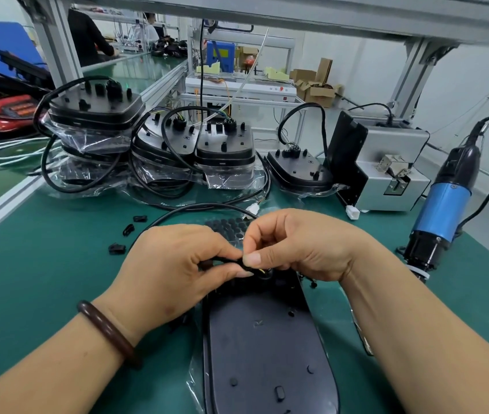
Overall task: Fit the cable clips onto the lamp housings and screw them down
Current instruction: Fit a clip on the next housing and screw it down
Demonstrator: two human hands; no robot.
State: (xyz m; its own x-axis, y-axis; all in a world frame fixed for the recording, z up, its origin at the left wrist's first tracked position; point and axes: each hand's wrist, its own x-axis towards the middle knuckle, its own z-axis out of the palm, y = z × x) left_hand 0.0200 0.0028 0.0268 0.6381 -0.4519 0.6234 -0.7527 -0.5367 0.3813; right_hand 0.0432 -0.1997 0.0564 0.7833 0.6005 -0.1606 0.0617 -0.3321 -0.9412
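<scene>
Working over green tabletop. Seeing stacked lamp housings along the far side, backs up, wrapped in clear film, black leads looping round them. Facing one more lamp housing lying flat, back up, dead centre at the near edge, on clear film. Noting grey box unit at far right and blue-bodied screwdriver hanging just beside it, nose down, untouched. Holding both hands over the far end of the near housing. Curling left hand round a black cable, thumb and forefinger pinching it. Pinching the same cable with right hand just beside, thumb tip touching the left fingers. Failing to make out any clip between the fingers, too hidden. Spotting three loose black cable clips on the tabletop left of the hands, apart from each other. Wearing dark brown bangle on the left wrist.
</scene>
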